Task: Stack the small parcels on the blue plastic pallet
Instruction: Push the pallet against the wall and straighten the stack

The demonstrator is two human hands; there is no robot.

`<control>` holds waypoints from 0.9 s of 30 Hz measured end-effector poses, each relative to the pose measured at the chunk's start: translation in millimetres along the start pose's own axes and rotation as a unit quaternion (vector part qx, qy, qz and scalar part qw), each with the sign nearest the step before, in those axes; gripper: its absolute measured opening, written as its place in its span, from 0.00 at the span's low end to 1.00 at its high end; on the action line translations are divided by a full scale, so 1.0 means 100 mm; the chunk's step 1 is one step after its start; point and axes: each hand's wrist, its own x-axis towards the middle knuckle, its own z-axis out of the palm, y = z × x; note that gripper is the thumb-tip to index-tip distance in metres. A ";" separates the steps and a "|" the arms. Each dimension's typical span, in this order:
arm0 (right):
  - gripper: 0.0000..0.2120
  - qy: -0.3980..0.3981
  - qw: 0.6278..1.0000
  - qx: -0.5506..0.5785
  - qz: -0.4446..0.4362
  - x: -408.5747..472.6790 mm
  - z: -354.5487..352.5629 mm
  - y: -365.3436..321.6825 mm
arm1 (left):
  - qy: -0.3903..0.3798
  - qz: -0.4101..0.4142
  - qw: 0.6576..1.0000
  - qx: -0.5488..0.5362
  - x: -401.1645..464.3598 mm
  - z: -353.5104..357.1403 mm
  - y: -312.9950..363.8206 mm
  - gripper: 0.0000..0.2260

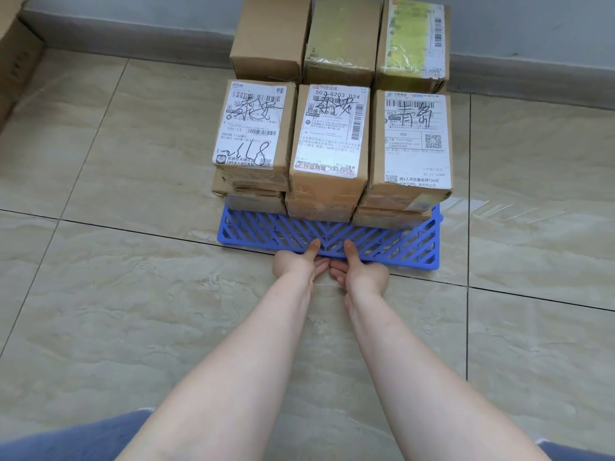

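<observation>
A blue plastic pallet [392,242] lies on the tiled floor. Several small cardboard parcels are stacked on it in two rows. The front row shows a left parcel [253,128], a middle parcel [332,134] and a right parcel [412,141], each with a white shipping label, on top of lower parcels. Behind stand three taller stacks [342,38]. My left hand [299,262] and my right hand [357,267] grip the pallet's near edge side by side, thumbs on the top grid, fingers curled underneath.
A grey wall with a skirting [133,31] runs behind the pallet. A large cardboard box [16,61] stands at the far left. Beige floor tiles [133,294] surround the pallet. My blue-clad knees [83,440] are at the bottom edge.
</observation>
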 end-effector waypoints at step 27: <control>0.13 -0.352 0.824 -0.242 -0.373 -1.01 -0.37 -1.01 | 0.210 0.386 0.898 -0.032 -0.66 -0.37 0.41 0.09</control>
